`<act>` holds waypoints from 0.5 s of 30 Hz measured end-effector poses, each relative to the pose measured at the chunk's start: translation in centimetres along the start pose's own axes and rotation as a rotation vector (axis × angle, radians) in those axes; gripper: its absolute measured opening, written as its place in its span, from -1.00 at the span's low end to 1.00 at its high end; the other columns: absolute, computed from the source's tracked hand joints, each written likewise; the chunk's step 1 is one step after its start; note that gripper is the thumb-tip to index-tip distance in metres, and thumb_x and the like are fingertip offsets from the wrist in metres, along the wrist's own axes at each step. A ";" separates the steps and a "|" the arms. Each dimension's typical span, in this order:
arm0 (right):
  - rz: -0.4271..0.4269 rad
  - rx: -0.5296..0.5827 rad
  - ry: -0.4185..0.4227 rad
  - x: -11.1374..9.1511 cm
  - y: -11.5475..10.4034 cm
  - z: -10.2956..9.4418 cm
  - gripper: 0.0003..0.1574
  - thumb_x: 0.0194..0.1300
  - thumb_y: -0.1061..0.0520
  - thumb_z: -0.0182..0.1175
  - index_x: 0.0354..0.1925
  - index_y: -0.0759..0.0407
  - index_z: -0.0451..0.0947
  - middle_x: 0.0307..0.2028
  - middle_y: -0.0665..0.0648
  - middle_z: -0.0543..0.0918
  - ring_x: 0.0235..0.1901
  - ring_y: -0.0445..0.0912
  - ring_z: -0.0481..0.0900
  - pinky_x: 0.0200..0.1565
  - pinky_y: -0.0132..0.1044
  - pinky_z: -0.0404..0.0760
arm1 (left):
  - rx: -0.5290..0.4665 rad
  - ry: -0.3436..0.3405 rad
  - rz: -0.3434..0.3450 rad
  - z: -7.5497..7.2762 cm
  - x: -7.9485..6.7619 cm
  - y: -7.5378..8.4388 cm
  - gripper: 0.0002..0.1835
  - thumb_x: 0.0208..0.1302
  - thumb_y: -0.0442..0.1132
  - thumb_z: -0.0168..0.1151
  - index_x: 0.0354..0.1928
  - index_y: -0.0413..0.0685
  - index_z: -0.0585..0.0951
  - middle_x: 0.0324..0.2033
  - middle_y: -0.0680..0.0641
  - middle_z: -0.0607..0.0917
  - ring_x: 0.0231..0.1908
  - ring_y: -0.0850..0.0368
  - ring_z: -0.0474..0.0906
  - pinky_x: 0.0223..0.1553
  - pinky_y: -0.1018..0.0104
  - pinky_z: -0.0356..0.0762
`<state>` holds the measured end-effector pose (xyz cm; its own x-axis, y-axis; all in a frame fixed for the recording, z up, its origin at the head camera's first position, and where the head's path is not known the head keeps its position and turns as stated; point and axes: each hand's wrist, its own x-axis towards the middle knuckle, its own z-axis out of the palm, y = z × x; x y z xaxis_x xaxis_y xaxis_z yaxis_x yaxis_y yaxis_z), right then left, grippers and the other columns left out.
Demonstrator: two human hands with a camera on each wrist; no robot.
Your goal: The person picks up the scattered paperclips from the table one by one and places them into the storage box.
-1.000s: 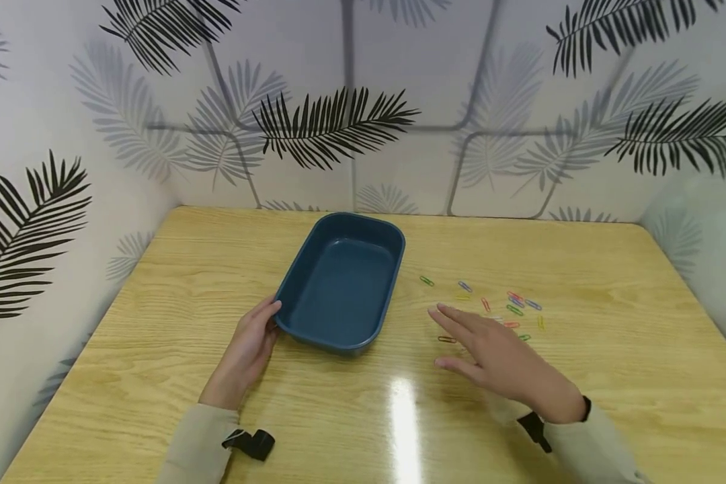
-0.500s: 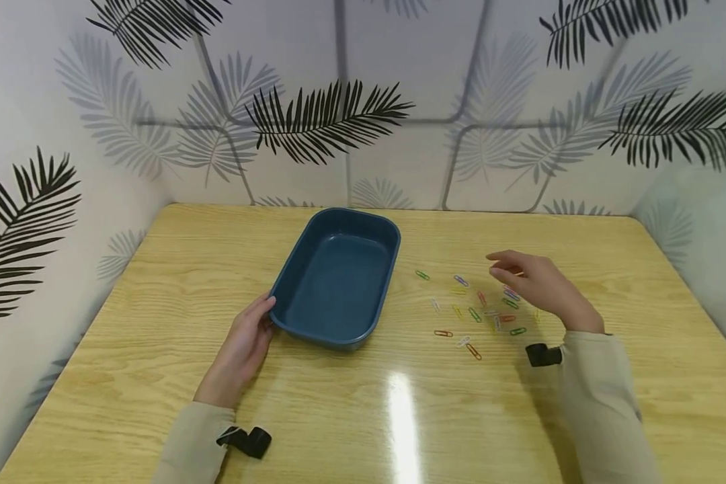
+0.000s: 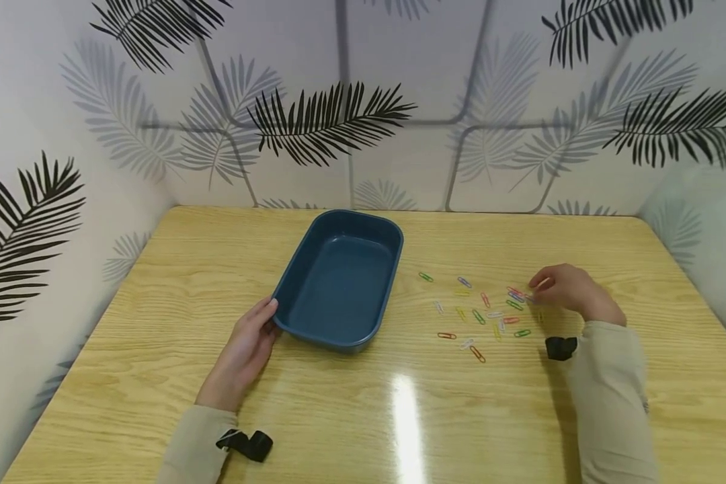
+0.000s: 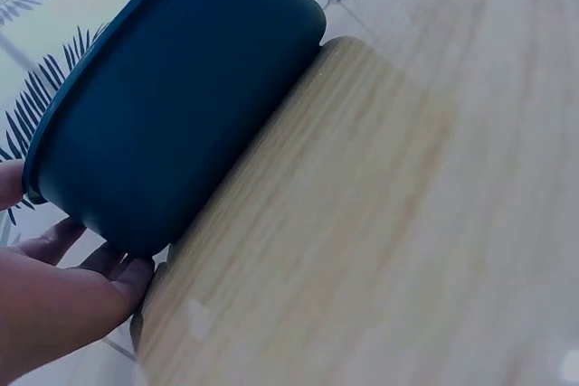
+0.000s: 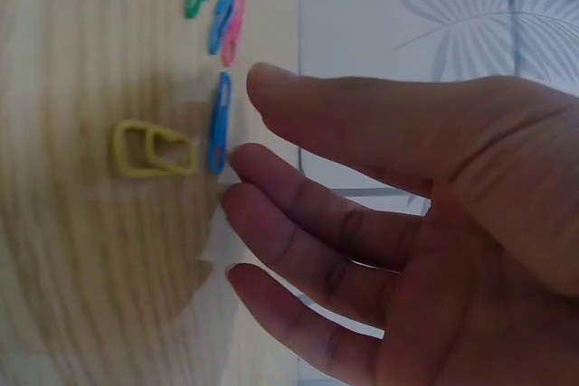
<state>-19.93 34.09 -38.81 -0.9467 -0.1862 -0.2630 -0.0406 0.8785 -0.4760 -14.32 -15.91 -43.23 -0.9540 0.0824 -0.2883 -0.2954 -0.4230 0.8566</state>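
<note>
A deep blue rectangular tray (image 3: pixel 346 286) with rounded corners sits on the table, nothing inside it. At its near left corner my left hand (image 3: pixel 245 353) grips it, thumb at the rim and fingers against the outer wall, as the left wrist view shows. My right hand (image 3: pixel 571 292) reaches down at the right end of a scatter of paper clips. In the right wrist view its thumb and fingers are apart, fingertips close by a blue paper clip (image 5: pixel 219 124). A yellow paper clip (image 5: pixel 119 146) lies beside that one.
Several coloured paper clips, such as a green paper clip (image 3: pixel 426 276) and a red paper clip (image 3: pixel 477 354), lie spread right of the tray. The wooden table (image 3: pixel 218 242) meets a leaf-patterned backdrop (image 3: pixel 399 161) at the back. Small black cameras are strapped to both wrists.
My right hand lifts from over the clips, swings right and back, then comes down at the right-hand clips. My left hand keeps its grip on the tray.
</note>
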 end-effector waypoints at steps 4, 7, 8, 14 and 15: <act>0.009 -0.008 -0.005 0.3 0.3 0.3 -0.64 0.20 0.21 0.30 -0.11 0.45 0.54 -0.18 0.46 0.61 -0.13 0.31 0.52 -0.17 0.09 0.51 | -0.015 -0.009 0.002 -0.2 0.0 0.0 -0.48 0.55 -0.30 -0.19 0.42 -0.41 0.05 0.16 -0.08 0.35 0.12 0.22 0.32 0.21 0.36 0.21; 0.016 -0.004 -0.013 0.4 0.5 0.4 -0.65 0.21 0.22 0.28 -0.10 0.45 0.53 -0.19 0.45 0.60 -0.15 0.29 0.52 -0.17 0.08 0.51 | -0.008 -0.032 0.004 -0.3 -0.1 -0.1 -0.45 0.56 -0.28 -0.19 0.44 -0.40 0.01 0.24 -0.13 0.28 0.15 0.22 0.29 0.24 0.34 0.18; 0.014 -0.003 -0.017 0.3 0.6 0.4 -0.66 0.22 0.23 0.27 -0.10 0.44 0.52 -0.20 0.44 0.60 -0.16 0.28 0.52 -0.18 0.07 0.51 | -0.007 -0.039 0.005 -0.3 -0.1 -0.1 -0.45 0.56 -0.27 -0.18 0.44 -0.39 0.01 0.26 -0.14 0.26 0.16 0.22 0.28 0.25 0.34 0.17; -0.038 -0.027 -0.022 0.4 0.9 0.7 -0.77 0.22 0.25 0.23 -0.17 0.39 0.55 -0.26 0.37 0.63 -0.21 0.23 0.55 -0.22 0.04 0.53 | -0.010 -0.047 0.016 -0.4 -0.1 -0.2 -0.45 0.57 -0.27 -0.21 0.44 -0.40 0.00 0.23 -0.11 0.29 0.16 0.22 0.28 0.25 0.33 0.16; -0.045 -0.035 -0.018 0.4 0.9 0.7 -0.78 0.22 0.25 0.23 -0.18 0.38 0.56 -0.27 0.37 0.63 -0.22 0.22 0.55 -0.22 0.04 0.53 | -0.015 -0.046 0.018 -0.4 -0.1 -0.2 -0.46 0.57 -0.28 -0.22 0.44 -0.41 0.00 0.21 -0.10 0.31 0.16 0.22 0.28 0.25 0.33 0.16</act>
<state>-20.16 34.47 -39.93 -0.9378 -0.2332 -0.2571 -0.0944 0.8841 -0.4576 -14.14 -16.19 -43.54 -0.9607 0.1159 -0.2524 -0.2775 -0.4380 0.8551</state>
